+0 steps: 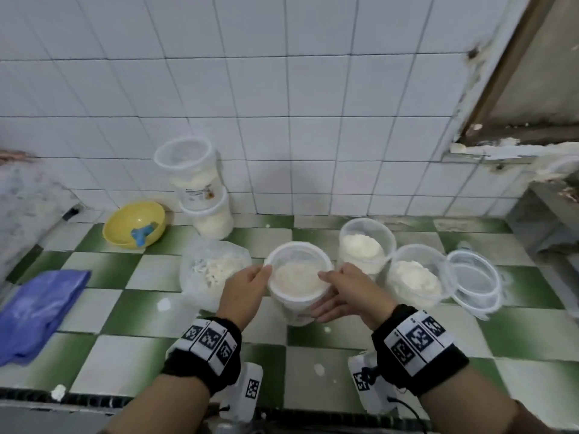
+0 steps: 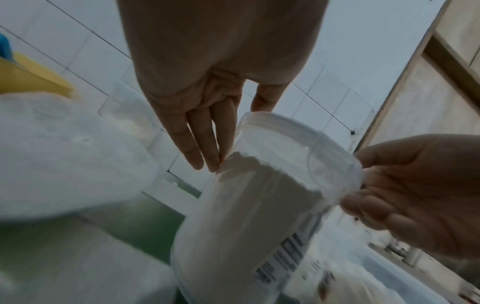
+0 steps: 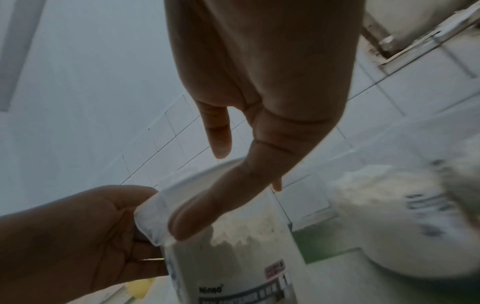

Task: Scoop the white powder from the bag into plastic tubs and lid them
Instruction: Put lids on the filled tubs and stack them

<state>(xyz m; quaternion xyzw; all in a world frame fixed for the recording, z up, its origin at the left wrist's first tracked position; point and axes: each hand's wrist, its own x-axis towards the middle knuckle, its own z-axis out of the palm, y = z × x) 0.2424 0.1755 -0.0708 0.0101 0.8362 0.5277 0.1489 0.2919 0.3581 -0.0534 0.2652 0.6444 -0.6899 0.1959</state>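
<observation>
Bag [image 1: 194, 283] sits left of the middle tub [image 1: 294, 308], open tubs [image 1: 360, 225] to its right.

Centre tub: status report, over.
Left hand and right hand both grip centre tub, thumbs on its lid. Two filled tubs at right unlidded. Nothing in the way.

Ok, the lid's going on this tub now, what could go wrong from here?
1. The left hand and right hand pinch the lid only at opposite edges. It may seat unevenly on the tub, and powder could spill later.
2. The open tub heaped with powder stands just behind the right hand. A careless move could knock it over.
</observation>
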